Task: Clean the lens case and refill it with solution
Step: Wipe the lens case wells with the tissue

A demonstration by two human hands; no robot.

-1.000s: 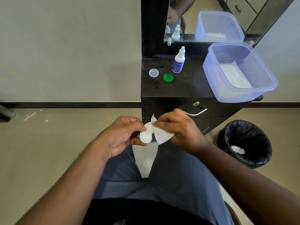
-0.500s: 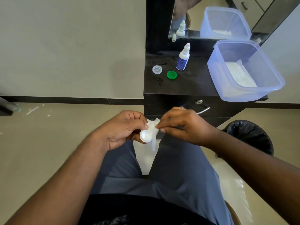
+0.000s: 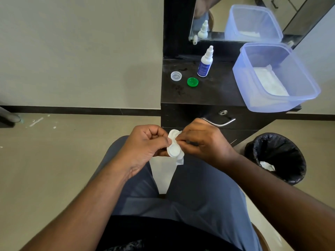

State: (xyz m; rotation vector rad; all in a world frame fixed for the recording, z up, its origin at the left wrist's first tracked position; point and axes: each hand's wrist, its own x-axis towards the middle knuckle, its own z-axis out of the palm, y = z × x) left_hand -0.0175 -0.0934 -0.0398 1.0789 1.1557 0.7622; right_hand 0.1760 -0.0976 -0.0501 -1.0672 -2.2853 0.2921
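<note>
Lens case (image 3: 173, 149), white, held over the lap, gripped by left hand (image 3: 145, 147). Tissue (image 3: 179, 158), pinched by right hand (image 3: 203, 142) against the case; hands close together. Solution bottle (image 3: 205, 64), clear cap (image 3: 176, 76), green cap (image 3: 192, 82), plastic tub (image 3: 279, 104) on dark counter (image 3: 208, 93). Bin (image 3: 277, 156) on floor, right.

Tissue (image 3: 178, 156): formerly spread wide under right hand (image 3: 203, 142), now bunched against lens case (image 3: 174, 150); a crumpled tail hangs below; hands closer together.
</note>
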